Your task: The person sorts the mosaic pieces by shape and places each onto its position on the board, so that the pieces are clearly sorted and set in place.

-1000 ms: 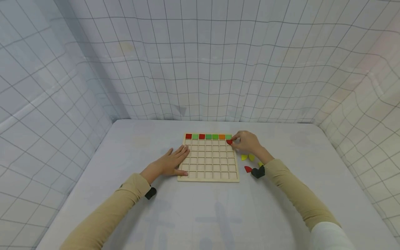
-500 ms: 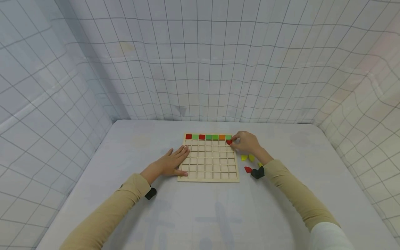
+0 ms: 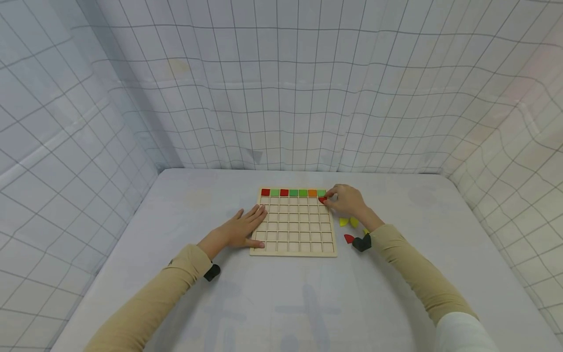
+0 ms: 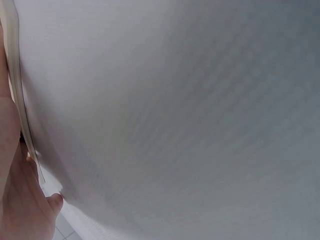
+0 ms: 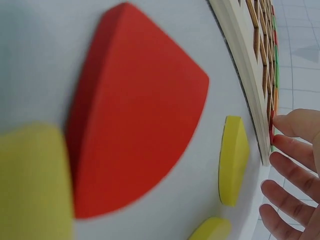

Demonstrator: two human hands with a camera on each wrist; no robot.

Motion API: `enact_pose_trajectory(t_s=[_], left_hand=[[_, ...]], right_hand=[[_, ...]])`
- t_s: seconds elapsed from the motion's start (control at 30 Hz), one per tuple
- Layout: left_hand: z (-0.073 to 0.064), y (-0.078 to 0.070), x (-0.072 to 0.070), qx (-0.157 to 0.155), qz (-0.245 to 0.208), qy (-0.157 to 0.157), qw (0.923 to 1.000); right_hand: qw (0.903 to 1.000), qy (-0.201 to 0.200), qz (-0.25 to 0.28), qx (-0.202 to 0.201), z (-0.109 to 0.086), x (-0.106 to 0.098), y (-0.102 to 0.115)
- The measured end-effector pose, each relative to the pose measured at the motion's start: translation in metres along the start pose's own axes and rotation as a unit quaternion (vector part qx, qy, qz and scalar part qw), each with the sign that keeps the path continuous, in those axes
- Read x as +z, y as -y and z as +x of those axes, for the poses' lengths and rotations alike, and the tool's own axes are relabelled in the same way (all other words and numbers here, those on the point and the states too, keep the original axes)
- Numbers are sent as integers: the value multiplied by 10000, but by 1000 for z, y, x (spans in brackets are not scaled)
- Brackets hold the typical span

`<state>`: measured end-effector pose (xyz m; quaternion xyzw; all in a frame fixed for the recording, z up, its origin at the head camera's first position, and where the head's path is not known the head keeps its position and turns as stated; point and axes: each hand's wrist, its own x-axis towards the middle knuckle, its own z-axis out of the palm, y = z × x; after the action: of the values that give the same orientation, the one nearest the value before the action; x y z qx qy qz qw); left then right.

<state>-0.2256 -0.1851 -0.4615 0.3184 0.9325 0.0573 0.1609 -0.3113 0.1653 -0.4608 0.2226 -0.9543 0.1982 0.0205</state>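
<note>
A wooden grid board [image 3: 293,253] lies flat on the white-covered table. My left hand [image 3: 239,230] rests on its left edge, fingers straight and spread, thumb near the front corner. At the board's right side, my right hand [image 3: 347,199] pinches a red wedge-shaped piece [image 3: 322,200] between thumb and index finger, over the last cell of the second row. That piece [image 5: 271,127] is partly hidden by the fingertips in the right wrist view. Square tiles fill the back row: red [image 3: 266,192], greens [image 3: 293,193], and orange [image 3: 312,193] among them.
Right of the board lie a loose red quarter-circle piece [image 5: 145,115] and several yellow ones [image 5: 233,160]. Dark wrist devices [image 3: 362,243] hang under both forearms. White grid-lined curtains [image 3: 290,98] enclose the table at the back and sides.
</note>
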Motion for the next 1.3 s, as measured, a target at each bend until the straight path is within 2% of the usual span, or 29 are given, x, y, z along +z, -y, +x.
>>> enact_pose_trajectory(t_s=[0.43,0.7,0.87,1.3], left_hand=[[0,-3,-3,-5,-8,-22,10000],[0,-4,-4,-7,1,-2,10000],[2,-4,-3,0,19,-7,10000],[-3,-5,-4,-43,40,-11,10000]], right_hand=[[9998,-22,-123,157,0,-1,0],[9998,-162,0,129,-3,-3,1],[9994,-171,-75,276,-5,-4,0],[9988,-253,-112,415,-19,-9,-14]])
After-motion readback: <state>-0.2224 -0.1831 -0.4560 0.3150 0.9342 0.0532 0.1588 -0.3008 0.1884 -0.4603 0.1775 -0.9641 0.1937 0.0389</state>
